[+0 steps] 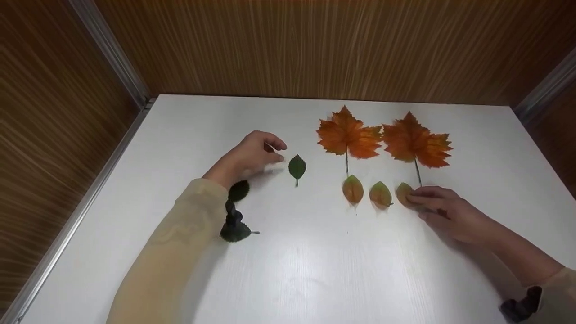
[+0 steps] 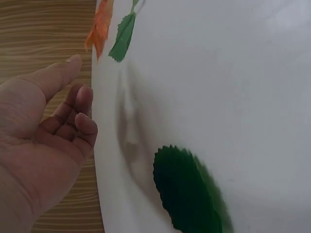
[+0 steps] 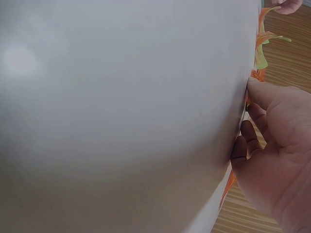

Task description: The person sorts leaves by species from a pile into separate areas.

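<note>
My left hand [image 1: 252, 153] hovers over the white table, thumb and fingers apart with nothing between them. Just right of its fingertips lies a small green leaf [image 1: 297, 167], stem toward me. A darker green leaf [image 1: 239, 191] lies below that wrist, and another [image 1: 235, 234] is partly covered by the dark wrist device. My right hand [image 1: 454, 218] reaches in from the right, its extended fingertips on the edge of an orange-green leaf [image 1: 403, 193], with the thumb apart from it. Two similar leaves, one left [image 1: 353, 189] and one middle [image 1: 380, 195], line up beside it.
Behind the small leaves lie two large orange maple leaves, a left one [image 1: 345, 135] and a right one [image 1: 414, 140], their stems pointing toward me. Wood-grain panels [image 1: 297, 49] border the white table [image 1: 306, 270] at the back and sides.
</note>
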{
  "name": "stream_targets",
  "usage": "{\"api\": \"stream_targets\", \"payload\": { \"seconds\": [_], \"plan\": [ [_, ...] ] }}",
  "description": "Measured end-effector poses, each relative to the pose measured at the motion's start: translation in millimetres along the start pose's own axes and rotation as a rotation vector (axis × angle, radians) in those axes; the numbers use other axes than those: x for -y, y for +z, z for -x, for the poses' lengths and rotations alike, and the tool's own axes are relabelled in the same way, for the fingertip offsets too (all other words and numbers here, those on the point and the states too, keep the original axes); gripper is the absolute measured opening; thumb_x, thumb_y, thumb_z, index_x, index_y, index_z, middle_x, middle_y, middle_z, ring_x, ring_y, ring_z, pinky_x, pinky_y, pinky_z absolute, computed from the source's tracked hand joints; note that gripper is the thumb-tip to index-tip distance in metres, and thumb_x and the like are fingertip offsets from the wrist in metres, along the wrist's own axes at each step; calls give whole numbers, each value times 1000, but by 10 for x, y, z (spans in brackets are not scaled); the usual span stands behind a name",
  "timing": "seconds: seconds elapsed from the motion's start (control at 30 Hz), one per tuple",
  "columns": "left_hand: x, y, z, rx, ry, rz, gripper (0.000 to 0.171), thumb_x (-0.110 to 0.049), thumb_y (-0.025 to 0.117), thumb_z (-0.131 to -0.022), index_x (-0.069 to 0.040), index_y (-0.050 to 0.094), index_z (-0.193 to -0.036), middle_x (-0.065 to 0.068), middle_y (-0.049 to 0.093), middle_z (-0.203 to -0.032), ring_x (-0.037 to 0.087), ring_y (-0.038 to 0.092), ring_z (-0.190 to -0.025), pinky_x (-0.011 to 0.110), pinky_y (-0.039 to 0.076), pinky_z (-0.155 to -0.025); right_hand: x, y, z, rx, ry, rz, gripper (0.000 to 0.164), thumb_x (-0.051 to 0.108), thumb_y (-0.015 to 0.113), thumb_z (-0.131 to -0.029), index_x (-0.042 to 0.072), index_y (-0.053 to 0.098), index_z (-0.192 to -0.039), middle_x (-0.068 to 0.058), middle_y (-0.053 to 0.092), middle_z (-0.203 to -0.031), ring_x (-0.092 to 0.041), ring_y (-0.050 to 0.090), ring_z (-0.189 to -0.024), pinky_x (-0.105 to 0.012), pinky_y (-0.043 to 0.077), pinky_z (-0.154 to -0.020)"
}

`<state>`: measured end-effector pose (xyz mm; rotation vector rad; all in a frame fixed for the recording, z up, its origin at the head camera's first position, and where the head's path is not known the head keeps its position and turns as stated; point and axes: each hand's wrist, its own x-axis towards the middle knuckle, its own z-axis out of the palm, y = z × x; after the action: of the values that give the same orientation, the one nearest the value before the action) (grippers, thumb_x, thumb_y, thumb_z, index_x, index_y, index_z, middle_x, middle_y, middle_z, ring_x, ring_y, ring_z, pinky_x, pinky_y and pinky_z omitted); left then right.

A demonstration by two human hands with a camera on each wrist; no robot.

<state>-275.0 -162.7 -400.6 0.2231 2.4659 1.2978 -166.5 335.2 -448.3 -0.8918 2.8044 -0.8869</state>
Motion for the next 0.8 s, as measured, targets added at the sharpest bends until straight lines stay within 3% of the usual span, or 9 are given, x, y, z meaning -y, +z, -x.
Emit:
{"api": "stream_targets", "payload": {
  "seconds": [0.2, 0.37, 0.47, 0.6, 0.8],
  "plan": [
    [53, -202, 137, -11, 65, -42, 33, -14, 78, -98, -9, 74, -131, 13, 66, -130, 25, 58, -114, 37, 50, -95, -15, 6, -6, 0, -5, 4, 45, 3, 73, -100, 10, 68, -144, -12, 58, -145, -34, 47, -134, 0, 32, -98],
    [115, -353, 308, -29, 107, -18, 32, -11, 79, -96, -9, 75, -128, 16, 68, -131, 23, 60, -113, 35, 49, -92, -29, 12, 3, -17, -15, 4, 44, 2, 73, -100, 10, 69, -143, -9, 58, -145, -17, 43, -135, -1, 32, -99],
    [165, -438, 428, -43, 131, -21, 30, -13, 79, -96, -11, 76, -126, 14, 69, -128, 22, 60, -112, 34, 49, -91, -33, 12, -2, -16, -16, 6, 43, 2, 73, -100, 9, 69, -142, -10, 58, -144, -20, 43, -135, -1, 31, -99],
    [258, -539, 614, -48, 146, -29, 29, -16, 80, -97, -14, 76, -126, 9, 70, -124, 21, 61, -112, 35, 50, -91, -32, 7, -13, -9, -16, 15, 44, 1, 73, -99, 8, 69, -142, -13, 58, -144, -34, 46, -133, 0, 29, -99],
    [405, -645, 879, -53, 125, -13, 31, -16, 80, -97, -12, 75, -128, 12, 70, -128, 22, 62, -115, 31, 52, -91, -22, 8, -10, 3, 1, 11, 44, 2, 72, -100, 9, 68, -143, -13, 57, -145, -36, 46, -134, 1, 27, -99]
  ]
}}
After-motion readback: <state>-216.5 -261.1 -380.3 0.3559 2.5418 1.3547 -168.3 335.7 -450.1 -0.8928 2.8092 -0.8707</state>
